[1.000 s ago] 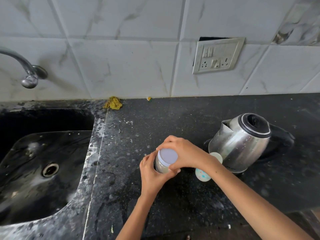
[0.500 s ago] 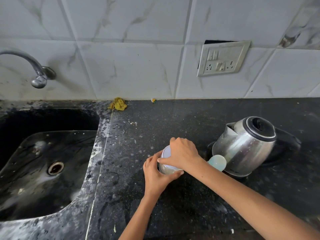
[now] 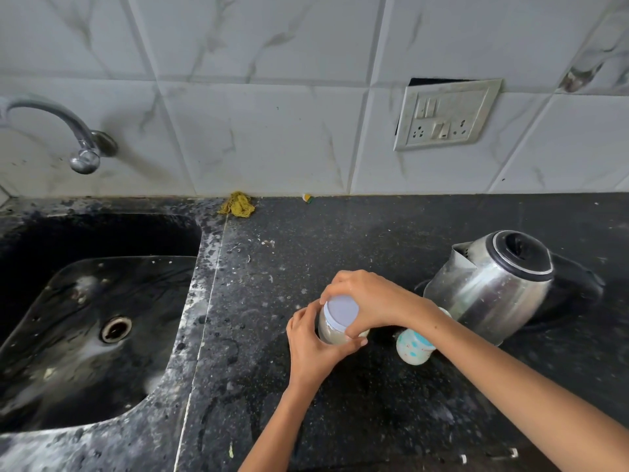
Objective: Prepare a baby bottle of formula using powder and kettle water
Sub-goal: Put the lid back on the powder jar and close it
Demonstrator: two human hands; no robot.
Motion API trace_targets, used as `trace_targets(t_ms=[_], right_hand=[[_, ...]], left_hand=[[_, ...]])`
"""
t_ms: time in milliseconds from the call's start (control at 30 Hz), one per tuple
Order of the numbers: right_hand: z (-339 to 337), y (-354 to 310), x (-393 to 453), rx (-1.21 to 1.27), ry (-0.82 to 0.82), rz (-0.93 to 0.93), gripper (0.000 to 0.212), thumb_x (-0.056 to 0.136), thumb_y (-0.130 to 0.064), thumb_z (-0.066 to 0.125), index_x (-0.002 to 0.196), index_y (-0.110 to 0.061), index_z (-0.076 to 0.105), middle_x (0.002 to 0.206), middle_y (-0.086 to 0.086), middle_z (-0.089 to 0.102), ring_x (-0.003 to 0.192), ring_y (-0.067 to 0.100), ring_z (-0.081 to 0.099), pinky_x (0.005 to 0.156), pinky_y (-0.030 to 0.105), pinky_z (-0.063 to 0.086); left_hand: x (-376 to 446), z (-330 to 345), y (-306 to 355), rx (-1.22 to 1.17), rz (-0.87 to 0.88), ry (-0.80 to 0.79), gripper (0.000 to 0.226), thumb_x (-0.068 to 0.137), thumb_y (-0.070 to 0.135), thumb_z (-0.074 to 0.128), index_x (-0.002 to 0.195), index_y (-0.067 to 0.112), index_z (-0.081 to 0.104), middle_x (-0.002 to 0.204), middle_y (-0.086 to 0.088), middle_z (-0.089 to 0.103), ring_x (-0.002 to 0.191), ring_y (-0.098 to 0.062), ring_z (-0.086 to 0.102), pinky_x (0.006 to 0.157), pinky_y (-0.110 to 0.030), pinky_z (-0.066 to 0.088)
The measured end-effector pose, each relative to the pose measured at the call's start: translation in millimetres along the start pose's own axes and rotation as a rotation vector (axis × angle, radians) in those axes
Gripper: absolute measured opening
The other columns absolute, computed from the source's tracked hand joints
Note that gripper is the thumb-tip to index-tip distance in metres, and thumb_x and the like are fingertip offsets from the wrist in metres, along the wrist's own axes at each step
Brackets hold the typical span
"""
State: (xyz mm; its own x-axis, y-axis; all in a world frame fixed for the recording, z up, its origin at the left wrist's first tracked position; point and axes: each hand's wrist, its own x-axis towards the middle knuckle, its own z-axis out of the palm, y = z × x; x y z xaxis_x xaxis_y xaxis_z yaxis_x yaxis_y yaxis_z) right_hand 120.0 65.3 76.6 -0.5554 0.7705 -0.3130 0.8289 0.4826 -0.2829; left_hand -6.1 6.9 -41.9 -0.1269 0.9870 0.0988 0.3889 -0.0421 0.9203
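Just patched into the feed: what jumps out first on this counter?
Centre of the dark counter, both hands work a powder jar: left hand grips its body, right hand curls over the white lid. A steel kettle stands right; a baby bottle sits before it.

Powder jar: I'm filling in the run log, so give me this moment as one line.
left hand holds powder jar | right hand grips lid | lid on | baby bottle beside kettle
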Motion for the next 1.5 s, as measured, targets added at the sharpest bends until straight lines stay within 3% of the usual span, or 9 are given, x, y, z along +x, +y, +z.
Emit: trace_targets(t_ms=[167, 500, 800, 1033, 1133, 1200, 1267, 1400, 1500], right_hand=[[-12, 9, -5, 0.212, 0.024, -0.117, 0.062, 0.055, -0.006, 0.078, 0.109, -0.034, 0.067, 0.118, -0.015, 0.054, 0.108, 0.006, 0.055, 0.092, 0.032, 0.049], [2, 4, -5, -0.098, 0.038, -0.015, 0.062, 0.072, -0.04, 0.073, 0.13, -0.032, 0.052, 0.119, -0.003, 0.053, 0.103, 0.018, 0.057, 0.08, 0.03, 0.046], [-11, -18, -8, -0.169, 0.043, 0.464, 0.083, 0.074, -0.089, 0.031, 0.062, -0.01, 0.052, 0.051, 0.004, 0.054, 0.05, 0.022, 0.058, 0.06, 0.03, 0.05], [-2, 0, -16, -0.149, -0.077, 0.045, 0.099, 0.068, -0.043, 0.081, 0.15, -0.031, 0.026, 0.153, -0.001, 0.035, 0.138, 0.019, 0.039, 0.103, 0.037, 0.041], [-5, -9, -12, -0.235, 0.071, 0.159, 0.06, 0.073, -0.066, 0.068, 0.103, -0.014, 0.062, 0.098, 0.004, 0.065, 0.094, 0.024, 0.064, 0.078, 0.034, 0.049], [-15, -13, -13, -0.185, 0.14, 0.315, 0.069, 0.079, -0.08, 0.044, 0.063, -0.013, 0.05, 0.059, 0.002, 0.054, 0.06, 0.02, 0.058, 0.065, 0.033, 0.048], [-17, -8, -13, -0.21, 0.193, 0.298, 0.066, 0.08, -0.078, 0.047, 0.064, -0.014, 0.049, 0.062, 0.001, 0.052, 0.061, 0.021, 0.054, 0.062, 0.032, 0.043], [-2, -1, -13, -0.154, -0.017, 0.072, 0.085, 0.067, -0.053, 0.078, 0.14, -0.025, 0.042, 0.13, -0.002, 0.054, 0.118, 0.02, 0.055, 0.089, 0.034, 0.045], [0, -7, -7, -0.172, 0.09, 0.186, 0.066, 0.075, -0.071, 0.062, 0.103, -0.01, 0.06, 0.095, 0.005, 0.061, 0.088, 0.025, 0.062, 0.069, 0.032, 0.043]], left_hand=[[0, -3, 1, 0.022, 0.008, -0.003, 0.074, 0.044, 0.064, 0.078, 0.109, 0.041, 0.05, 0.105, 0.035, 0.049, 0.106, 0.006, 0.044, 0.096, -0.039, 0.041], [2, -1, 3, 0.044, -0.007, -0.021, 0.073, 0.043, 0.064, 0.076, 0.104, 0.037, 0.048, 0.103, 0.027, 0.052, 0.101, -0.002, 0.045, 0.095, -0.039, 0.04], [5, 0, 3, 0.076, 0.011, -0.038, 0.09, 0.044, 0.069, 0.072, 0.122, 0.03, 0.052, 0.113, 0.016, 0.057, 0.108, -0.009, 0.046, 0.099, -0.045, 0.038], [5, 2, 1, 0.036, 0.017, -0.019, 0.091, 0.043, 0.069, 0.072, 0.12, 0.026, 0.054, 0.111, 0.016, 0.057, 0.105, -0.011, 0.05, 0.096, -0.046, 0.041], [5, 2, 3, 0.026, -0.014, -0.021, 0.086, 0.042, 0.064, 0.076, 0.118, 0.032, 0.053, 0.111, 0.019, 0.057, 0.106, -0.008, 0.049, 0.096, -0.047, 0.042], [5, 2, 3, 0.016, -0.033, -0.035, 0.086, 0.042, 0.061, 0.079, 0.119, 0.036, 0.051, 0.113, 0.021, 0.055, 0.11, -0.007, 0.047, 0.098, -0.047, 0.041], [5, 2, 2, 0.01, -0.036, -0.035, 0.085, 0.041, 0.059, 0.079, 0.118, 0.037, 0.051, 0.113, 0.023, 0.054, 0.11, -0.005, 0.046, 0.098, -0.047, 0.041], [4, 2, 4, 0.006, -0.023, -0.016, 0.086, 0.041, 0.062, 0.076, 0.117, 0.033, 0.052, 0.111, 0.02, 0.056, 0.107, -0.008, 0.049, 0.096, -0.047, 0.042], [4, 2, 4, 0.009, -0.023, -0.024, 0.084, 0.04, 0.06, 0.078, 0.117, 0.036, 0.052, 0.11, 0.021, 0.057, 0.108, -0.008, 0.049, 0.097, -0.048, 0.042]])
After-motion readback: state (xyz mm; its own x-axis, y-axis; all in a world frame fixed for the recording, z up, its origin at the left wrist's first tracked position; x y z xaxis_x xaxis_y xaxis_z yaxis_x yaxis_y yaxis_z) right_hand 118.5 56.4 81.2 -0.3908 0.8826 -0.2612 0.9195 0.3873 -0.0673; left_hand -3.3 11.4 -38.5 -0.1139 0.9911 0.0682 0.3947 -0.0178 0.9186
